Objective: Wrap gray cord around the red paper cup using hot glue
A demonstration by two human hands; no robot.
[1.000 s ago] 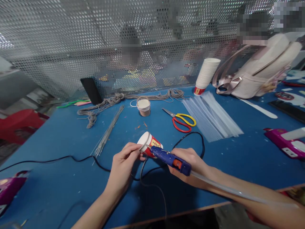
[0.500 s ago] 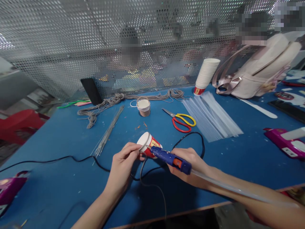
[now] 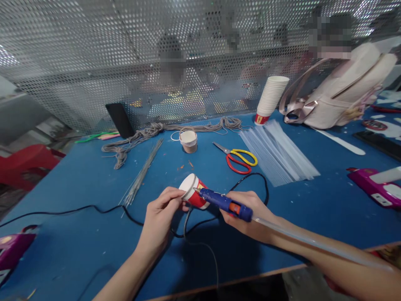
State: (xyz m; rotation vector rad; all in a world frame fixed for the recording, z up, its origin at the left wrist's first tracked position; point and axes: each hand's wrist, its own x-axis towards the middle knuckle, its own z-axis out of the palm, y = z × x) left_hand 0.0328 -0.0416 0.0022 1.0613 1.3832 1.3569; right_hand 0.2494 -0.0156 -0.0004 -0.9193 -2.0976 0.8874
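My left hand [image 3: 164, 209] pinches the rim of a red and white paper cup [image 3: 197, 198], which is tilted on its side with its mouth to the left. A grey cord [image 3: 208, 246] runs along the cup near its rim and trails down toward the table's front edge. In my right hand [image 3: 250, 213] is a blue glue gun [image 3: 221, 198], its metal nozzle at the side of the cup close to the cord; whether it touches I cannot tell. A clear glue stick [image 3: 307, 240] sticks out of the gun's back and passes over my right forearm.
Beyond the cup are a small covered cup [image 3: 189, 142], scissors [image 3: 239, 161], grey cord bundles [image 3: 153, 129] and thin wires [image 3: 142, 173]. To the right are glue sticks [image 3: 278, 154], stacked cups [image 3: 271, 98] and a backpack [image 3: 338, 92]. A black cable [image 3: 94, 207] crosses the blue table. A phone [image 3: 120, 120] leans against the mesh.
The glue gun's nozzle has shifted slightly up and away from the rim. The cup has turned a little in my left hand, so its printed label shows less.
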